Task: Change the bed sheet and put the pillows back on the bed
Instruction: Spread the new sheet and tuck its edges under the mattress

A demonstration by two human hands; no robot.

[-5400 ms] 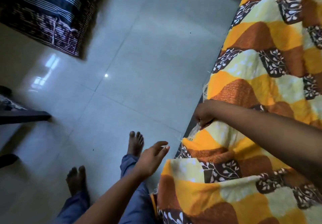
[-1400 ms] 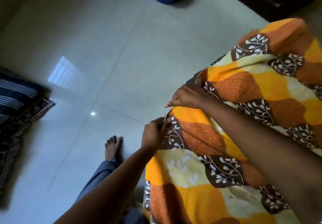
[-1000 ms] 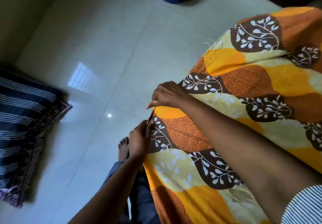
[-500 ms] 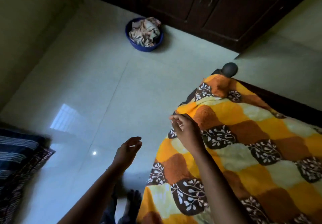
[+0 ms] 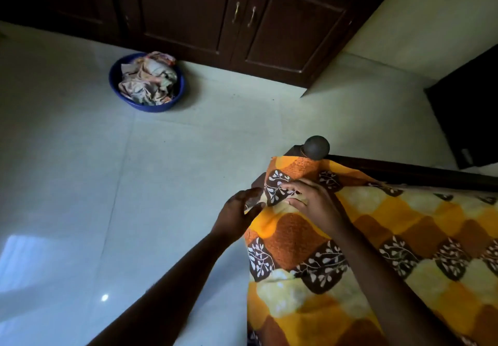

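Moved: both hands have gone up the bed's side to its corner. Half a second ago your left hand (image 5: 238, 212) hung open off the cloth; now it is at the hanging edge.
Left hand: thumb above and fingers below, pinching a fold of the bed sheet (image 5: 404, 219) where it drops over the side.
Right hand: your right hand (image 5: 314, 201) lies flat on top with fingers straight and spread, pressing the cloth and gripping nothing.
Sheet: spread across the bed, its corner bunched just below the bedpost knob (image 5: 316, 147).
Key relation: the loose corner lies ahead of both hands, toward the knob. The sheet's edge runs from your body straight to that post, and your left hand is on the outer, floor side — nearer the overhang.
Next move, as a judgement: feed the pinched fold down and under at the corner while the flat hand holds the top taut.
Risk: pull too hard and the pressed part may slide.
Pillows: none in view — that step looks undone.
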